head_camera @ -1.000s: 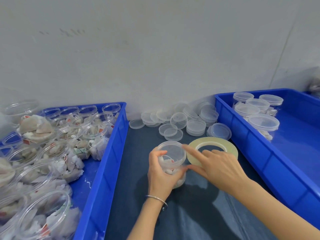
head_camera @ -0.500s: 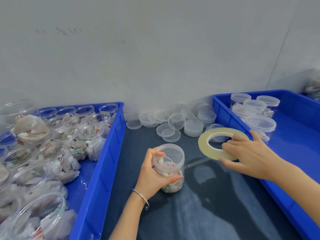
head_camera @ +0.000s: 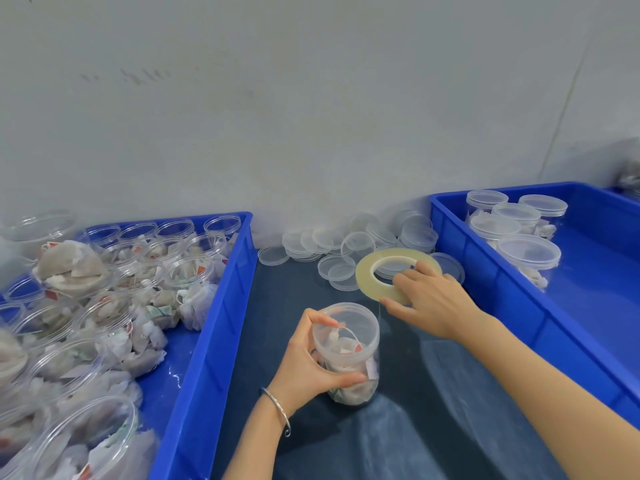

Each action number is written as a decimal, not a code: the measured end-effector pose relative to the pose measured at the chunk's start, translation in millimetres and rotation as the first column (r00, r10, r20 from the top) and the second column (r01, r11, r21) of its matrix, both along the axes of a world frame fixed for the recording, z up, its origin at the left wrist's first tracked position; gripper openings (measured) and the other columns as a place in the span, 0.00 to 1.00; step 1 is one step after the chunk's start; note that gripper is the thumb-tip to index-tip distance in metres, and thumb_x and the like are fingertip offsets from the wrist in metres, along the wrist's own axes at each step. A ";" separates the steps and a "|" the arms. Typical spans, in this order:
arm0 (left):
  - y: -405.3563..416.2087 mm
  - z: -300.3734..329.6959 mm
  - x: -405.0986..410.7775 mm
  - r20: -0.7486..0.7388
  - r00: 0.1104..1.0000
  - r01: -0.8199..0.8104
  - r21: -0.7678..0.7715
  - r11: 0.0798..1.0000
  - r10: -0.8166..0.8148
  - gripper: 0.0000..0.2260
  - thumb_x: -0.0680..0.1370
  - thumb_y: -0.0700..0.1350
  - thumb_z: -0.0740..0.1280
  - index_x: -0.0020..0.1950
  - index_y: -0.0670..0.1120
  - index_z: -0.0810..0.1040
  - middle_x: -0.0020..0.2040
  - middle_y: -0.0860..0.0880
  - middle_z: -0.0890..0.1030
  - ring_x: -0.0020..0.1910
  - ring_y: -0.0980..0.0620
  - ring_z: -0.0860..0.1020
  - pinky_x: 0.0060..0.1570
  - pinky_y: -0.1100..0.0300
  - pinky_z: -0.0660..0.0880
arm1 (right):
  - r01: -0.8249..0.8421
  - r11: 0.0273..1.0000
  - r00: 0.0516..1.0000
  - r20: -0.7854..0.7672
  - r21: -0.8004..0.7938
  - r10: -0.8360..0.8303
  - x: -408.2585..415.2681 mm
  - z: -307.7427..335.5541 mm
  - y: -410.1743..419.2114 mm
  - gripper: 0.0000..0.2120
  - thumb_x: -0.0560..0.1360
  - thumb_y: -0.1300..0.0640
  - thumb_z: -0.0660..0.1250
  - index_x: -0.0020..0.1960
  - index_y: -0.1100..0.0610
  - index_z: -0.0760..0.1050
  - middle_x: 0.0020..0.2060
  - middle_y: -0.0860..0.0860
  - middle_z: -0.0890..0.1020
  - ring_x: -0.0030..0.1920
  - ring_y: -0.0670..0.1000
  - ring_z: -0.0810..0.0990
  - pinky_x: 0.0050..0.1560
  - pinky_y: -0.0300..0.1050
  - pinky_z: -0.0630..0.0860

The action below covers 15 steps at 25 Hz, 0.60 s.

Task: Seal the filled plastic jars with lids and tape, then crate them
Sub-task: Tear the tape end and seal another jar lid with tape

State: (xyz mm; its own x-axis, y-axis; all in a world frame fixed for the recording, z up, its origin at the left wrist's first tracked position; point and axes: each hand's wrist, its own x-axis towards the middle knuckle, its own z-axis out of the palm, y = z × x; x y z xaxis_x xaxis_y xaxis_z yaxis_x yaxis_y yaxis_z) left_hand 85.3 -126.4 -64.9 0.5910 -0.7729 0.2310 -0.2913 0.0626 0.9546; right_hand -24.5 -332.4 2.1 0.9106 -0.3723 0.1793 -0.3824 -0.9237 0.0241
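A clear plastic jar [head_camera: 349, 344] with a lid on, filled with tea bags, stands on the dark blue cloth at the centre. My left hand [head_camera: 308, 365] grips its left side. My right hand [head_camera: 433, 303] holds a pale yellow roll of clear tape [head_camera: 370, 275] just above and to the right of the jar. A thin strip of tape [head_camera: 380, 317] runs from the roll down to the jar's side. Several lidded jars [head_camera: 519, 233] stand in the blue crate on the right [head_camera: 491, 282].
A blue crate on the left [head_camera: 221, 306] is packed with open jars of tea bags. Loose clear lids [head_camera: 346, 244] are piled against the grey wall behind the jar. The dark cloth [head_camera: 398, 438] covers the table between the crates.
My right hand lifted the tape roll off the table, drew it out to the right, then brought it back closer to the jar. The left hand has kept hold of the jar.
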 end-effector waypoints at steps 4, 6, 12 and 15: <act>1.3 -1.3 1.0 -0.006 0.999 0.046 -0.009 0.999 -0.046 0.32 0.59 0.35 0.81 0.55 0.47 0.68 0.59 0.46 0.76 0.60 0.53 0.77 0.56 0.60 0.75 | -0.048 0.997 0.999 -0.005 0.068 0.049 14.5 -2.3 14.5 0.19 0.78 0.37 0.52 0.44 0.53 0.64 0.44 0.44 0.67 0.57 0.48 0.65 0.49 0.50 0.69; 1.4 -0.3 1.9 0.004 0.998 0.062 0.006 0.998 -0.062 0.37 0.58 0.37 0.81 0.60 0.49 0.65 0.60 0.51 0.75 0.60 0.55 0.76 0.57 0.62 0.74 | -0.070 0.995 0.997 -0.010 0.074 0.071 16.7 -2.3 18.3 0.19 0.79 0.37 0.51 0.44 0.53 0.64 0.43 0.44 0.68 0.55 0.47 0.64 0.49 0.50 0.69; 6.2 8.0 3.6 0.108 0.994 0.015 0.140 0.990 -0.030 0.39 0.57 0.45 0.84 0.60 0.52 0.64 0.69 0.59 0.65 0.65 0.64 0.70 0.62 0.62 0.70 | -0.110 0.981 0.990 -0.074 0.158 0.123 8.3 -1.7 13.7 0.20 0.80 0.41 0.51 0.45 0.57 0.67 0.44 0.49 0.71 0.51 0.48 0.62 0.46 0.48 0.65; 14.2 16.3 -2.1 0.293 0.948 -0.183 0.178 0.967 0.125 0.37 0.57 0.51 0.83 0.60 0.61 0.68 0.58 0.58 0.64 0.51 0.68 0.69 0.54 0.70 0.67 | -0.117 0.982 0.986 -0.100 0.148 0.133 3.9 -1.2 14.0 0.16 0.78 0.45 0.50 0.44 0.57 0.64 0.43 0.50 0.70 0.50 0.50 0.63 0.44 0.47 0.64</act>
State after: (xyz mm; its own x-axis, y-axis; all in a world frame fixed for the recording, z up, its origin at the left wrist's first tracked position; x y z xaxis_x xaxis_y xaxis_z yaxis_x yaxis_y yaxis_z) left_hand 83.2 -112.2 -48.6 0.6414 -0.7246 0.2522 -0.5365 -0.1885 0.8226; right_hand -20.7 -318.4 0.9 0.9627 -0.2690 0.0303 -0.2662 -0.9610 -0.0753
